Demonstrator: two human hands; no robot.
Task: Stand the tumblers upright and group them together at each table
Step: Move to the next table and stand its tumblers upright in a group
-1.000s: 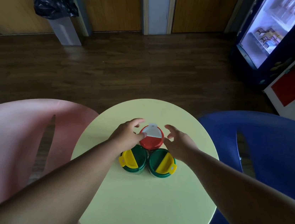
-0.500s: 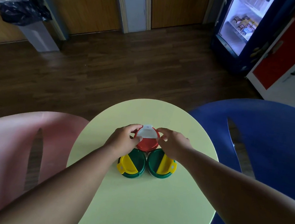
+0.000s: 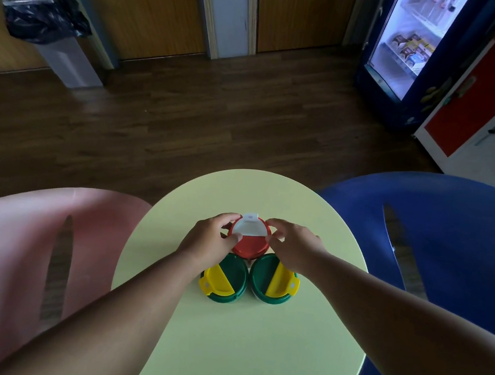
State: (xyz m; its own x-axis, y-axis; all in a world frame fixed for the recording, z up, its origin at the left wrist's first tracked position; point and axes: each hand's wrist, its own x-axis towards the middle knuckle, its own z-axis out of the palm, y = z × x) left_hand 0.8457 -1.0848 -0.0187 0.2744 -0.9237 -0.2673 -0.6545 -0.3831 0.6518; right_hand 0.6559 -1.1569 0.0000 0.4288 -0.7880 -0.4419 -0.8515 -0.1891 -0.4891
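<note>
I observe three tumblers standing upright in a tight cluster near the centre of the round pale-green table [image 3: 252, 343], slightly toward its far edge. The red-lidded tumbler [image 3: 249, 243], with a white flip cap, stands farthest from me. The left green-lidded tumbler [image 3: 224, 279] and the right green-lidded tumbler [image 3: 274, 279], both with yellow flip caps, stand side by side just nearer, touching or almost touching each other and the red one. My left hand [image 3: 210, 240] grips the red lid's left rim, fingers and thumb curled round it. My right hand [image 3: 292, 245] grips the right rim likewise. A pink chair [image 3: 7, 251] stands beside the table's left edge, a blue chair [image 3: 451, 243] beside its right edge. A lined waste bin [image 3: 50, 29] and a lit drinks fridge [image 3: 413, 45] stand against the far wall.
</note>
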